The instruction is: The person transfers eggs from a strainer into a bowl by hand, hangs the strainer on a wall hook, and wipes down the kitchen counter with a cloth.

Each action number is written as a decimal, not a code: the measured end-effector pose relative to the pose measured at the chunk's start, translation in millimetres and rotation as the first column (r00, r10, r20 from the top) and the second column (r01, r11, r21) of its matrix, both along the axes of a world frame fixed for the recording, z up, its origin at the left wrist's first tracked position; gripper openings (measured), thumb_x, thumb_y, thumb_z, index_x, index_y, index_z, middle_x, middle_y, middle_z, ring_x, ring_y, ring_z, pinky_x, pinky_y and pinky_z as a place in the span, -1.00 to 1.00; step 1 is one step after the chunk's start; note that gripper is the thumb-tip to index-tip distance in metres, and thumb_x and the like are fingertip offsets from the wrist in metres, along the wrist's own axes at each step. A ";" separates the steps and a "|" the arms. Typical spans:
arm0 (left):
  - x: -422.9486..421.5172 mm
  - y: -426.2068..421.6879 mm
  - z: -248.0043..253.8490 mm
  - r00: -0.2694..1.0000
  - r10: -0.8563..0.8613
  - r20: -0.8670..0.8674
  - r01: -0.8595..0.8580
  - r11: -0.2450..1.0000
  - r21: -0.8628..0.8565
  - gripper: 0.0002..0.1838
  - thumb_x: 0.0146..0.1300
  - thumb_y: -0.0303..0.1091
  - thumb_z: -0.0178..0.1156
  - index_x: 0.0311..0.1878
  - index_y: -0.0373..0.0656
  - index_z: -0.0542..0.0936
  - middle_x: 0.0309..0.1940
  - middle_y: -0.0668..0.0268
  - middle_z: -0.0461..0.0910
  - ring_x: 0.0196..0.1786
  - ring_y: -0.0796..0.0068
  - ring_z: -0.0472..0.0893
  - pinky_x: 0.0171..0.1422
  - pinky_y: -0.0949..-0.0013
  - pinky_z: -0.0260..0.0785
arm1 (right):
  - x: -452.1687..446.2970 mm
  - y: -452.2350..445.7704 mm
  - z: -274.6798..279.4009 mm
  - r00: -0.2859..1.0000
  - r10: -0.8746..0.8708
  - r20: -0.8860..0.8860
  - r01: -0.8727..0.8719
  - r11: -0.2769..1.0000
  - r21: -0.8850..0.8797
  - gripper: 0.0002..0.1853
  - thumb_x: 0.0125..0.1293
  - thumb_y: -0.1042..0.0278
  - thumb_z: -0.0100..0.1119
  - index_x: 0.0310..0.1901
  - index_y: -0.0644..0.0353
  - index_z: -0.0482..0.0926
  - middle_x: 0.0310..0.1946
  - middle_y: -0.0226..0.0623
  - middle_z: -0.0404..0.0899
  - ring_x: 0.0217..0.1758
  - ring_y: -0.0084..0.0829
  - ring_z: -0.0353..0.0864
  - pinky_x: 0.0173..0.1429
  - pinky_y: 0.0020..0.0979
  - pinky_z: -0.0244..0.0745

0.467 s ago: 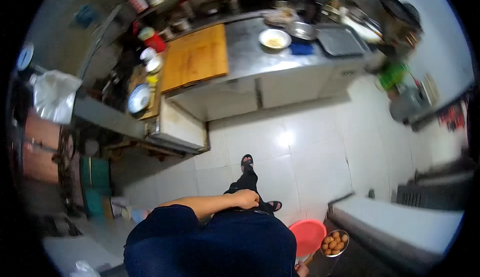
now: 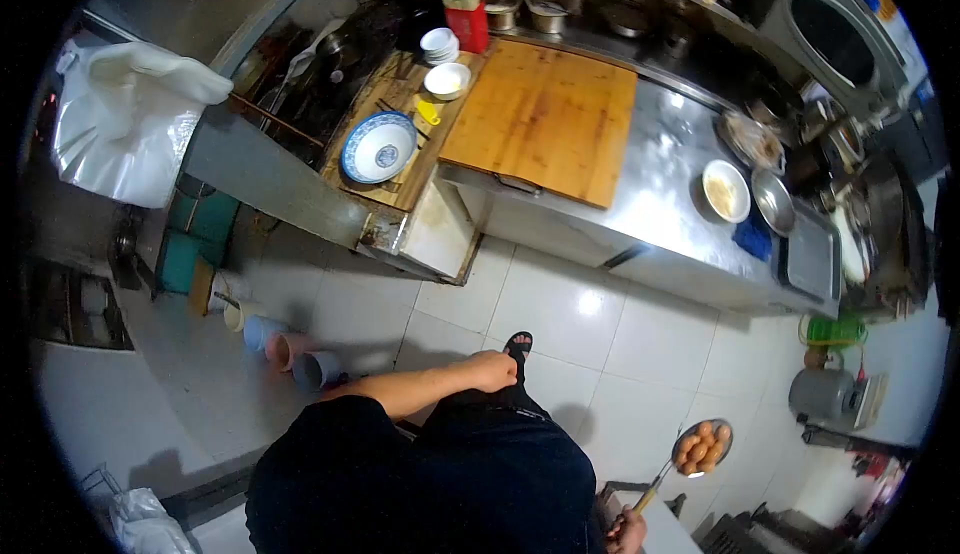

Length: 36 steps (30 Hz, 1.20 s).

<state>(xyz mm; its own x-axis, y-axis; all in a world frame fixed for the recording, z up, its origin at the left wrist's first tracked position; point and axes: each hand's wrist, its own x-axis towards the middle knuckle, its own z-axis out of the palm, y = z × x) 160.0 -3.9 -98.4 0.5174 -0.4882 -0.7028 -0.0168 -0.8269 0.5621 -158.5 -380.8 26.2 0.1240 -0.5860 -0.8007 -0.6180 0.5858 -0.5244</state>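
Note:
My right hand (image 2: 628, 532) is closed on the wooden handle (image 2: 647, 499) of a round metal ladle, low at the right of my body. Several brown eggs (image 2: 703, 448) lie in the ladle's bowl, which is over the floor tiles. In front of my waist is my left hand (image 2: 490, 371), its fingers curled in; whether anything small is inside them is hidden.
Ahead stands a steel counter (image 2: 670, 154) with a wooden board (image 2: 550, 114), a white bowl (image 2: 726, 192) and a metal bowl (image 2: 772, 201). A blue-patterned bowl (image 2: 379, 147) is at the left. A gas cylinder (image 2: 822, 397) and several buckets (image 2: 262, 332) stand on the floor.
The view has turned and the counter now appears nearer. The ladle of eggs has come up and forward with my right hand. The red basin has left the view.

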 end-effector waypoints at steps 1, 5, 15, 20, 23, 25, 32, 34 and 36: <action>8.9 -5.6 1.2 0.999 0.038 0.021 -0.038 0.999 -0.016 -0.68 0.46 -0.09 0.31 0.03 -0.12 0.81 0.02 0.06 0.82 0.17 -0.07 0.76 0.28 -0.10 0.58 | 36.9 -10.7 29.3 0.999 0.042 0.020 -0.042 0.999 0.013 -0.75 0.44 0.27 0.39 -0.40 0.03 0.55 -0.68 -0.45 0.40 -0.74 -0.49 0.31 -0.68 -0.41 0.14; 71.8 66.9 18.4 0.981 0.171 0.091 -0.171 0.985 -0.004 -0.68 0.47 -0.09 0.30 0.03 -0.12 0.80 -0.04 0.09 0.83 0.10 -0.04 0.78 0.20 -0.08 0.60 | 61.0 -133.3 -81.8 0.907 0.406 0.114 -0.397 0.913 -0.092 -0.70 0.50 0.27 0.34 -0.40 0.06 0.46 -0.69 -0.49 0.37 -0.78 -0.54 0.30 -0.74 -0.44 0.18; 189.4 264.9 22.8 -0.207 0.869 -0.449 -0.797 -0.416 -0.439 -0.37 0.59 0.27 0.18 0.29 -0.15 0.46 0.17 0.09 0.71 0.03 0.24 0.71 0.08 0.15 0.61 | 364.5 -111.9 103.5 0.731 0.676 0.097 -0.678 0.735 -0.005 -0.79 0.45 0.42 0.36 -0.30 0.15 0.49 -0.62 -0.51 0.41 -0.78 -0.60 0.32 -0.75 -0.48 0.21; 245.4 302.5 55.7 -0.369 0.730 -0.576 -0.644 -0.647 -0.407 -0.35 0.68 0.32 -0.05 0.23 -0.17 0.53 -0.07 0.13 0.71 -0.17 0.20 0.70 -0.16 0.23 0.58 | 447.1 -151.4 99.9 0.628 0.778 0.023 -0.773 0.627 -0.096 -0.64 0.44 0.02 0.46 -0.32 0.14 0.65 -0.64 -0.42 0.48 -0.70 -0.49 0.46 -0.65 -0.34 0.27; 244.4 338.3 25.8 -0.239 0.826 -0.510 -0.703 -0.510 -0.496 -0.47 0.72 0.17 -0.04 0.17 -0.16 0.56 -0.33 0.22 0.63 -0.39 0.35 0.59 -0.40 0.32 0.39 | 480.7 -170.4 93.6 0.537 0.841 -0.063 -0.843 0.531 -0.089 -0.65 0.44 0.04 0.47 -0.28 0.18 0.66 -0.63 -0.42 0.49 -0.71 -0.50 0.43 -0.66 -0.36 0.22; 265.6 318.9 47.6 -0.441 0.785 -0.434 -0.685 -0.607 -0.403 -0.58 0.73 0.05 -0.02 0.11 -0.15 0.55 -0.48 0.28 0.55 -0.56 0.42 0.45 -0.51 0.31 0.28 | 503.8 -173.8 103.6 0.572 0.817 -0.068 -0.820 0.571 -0.035 -0.68 0.44 0.04 0.46 -0.22 0.15 0.69 -0.63 -0.42 0.49 -0.73 -0.50 0.40 -0.69 -0.37 0.15; 254.9 352.1 36.1 -0.384 0.845 -0.373 -0.817 -0.499 -0.289 -0.76 0.66 -0.19 0.09 0.03 -0.16 0.59 -0.51 0.37 0.52 -0.61 0.46 0.43 -0.53 0.30 0.30 | 535.9 -198.2 96.6 0.488 0.852 -0.193 -0.845 0.516 0.140 -0.75 0.52 0.06 0.25 -0.08 0.05 0.71 -0.66 -0.35 0.48 -0.78 -0.51 0.30 -0.76 -0.37 -0.02; 258.8 320.2 59.8 -0.465 0.868 -0.173 -0.832 -0.495 -0.250 -0.78 0.63 -0.21 0.12 0.03 -0.17 0.60 -0.50 0.36 0.53 -0.58 0.46 0.46 -0.51 0.32 0.31 | 543.9 -193.1 92.6 0.457 0.865 -0.208 -0.852 0.493 0.179 -0.75 0.52 0.06 0.23 -0.07 0.05 0.71 -0.67 -0.34 0.48 -0.78 -0.51 0.29 -0.76 -0.38 -0.02; 267.6 283.6 86.0 -0.515 0.851 0.105 -0.853 -0.497 -0.157 -0.79 0.58 -0.24 0.17 0.03 -0.19 0.61 -0.46 0.34 0.56 -0.54 0.46 0.51 -0.49 0.33 0.33 | 546.5 -184.8 89.4 0.460 0.854 -0.244 -0.840 0.507 0.191 -0.76 0.52 0.06 0.26 -0.09 0.03 0.70 -0.68 -0.35 0.47 -0.78 -0.52 0.31 -0.76 -0.39 0.02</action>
